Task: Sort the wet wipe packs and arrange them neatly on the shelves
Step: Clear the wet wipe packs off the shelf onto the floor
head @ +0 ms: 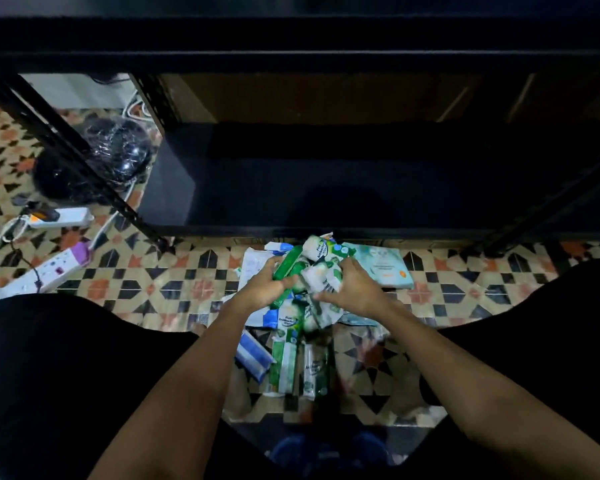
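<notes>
Green-and-white wet wipe packs [300,299] heaped on the patterned floor tiles [174,282], just in front of the dark bottom shelf [326,188]. Left hand [267,287] curled round a green pack [286,268], right hand [352,289] clutching crinkly white ones. Soft film, probably slick and squashy, light enough to bunch. Best gripped across the flat faces, not the seams.

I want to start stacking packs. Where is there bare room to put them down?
The bottom shelf behind the pile is bare. The tiled floor right of the pile is open too. The pile of packs is crowded under both hands.
</notes>
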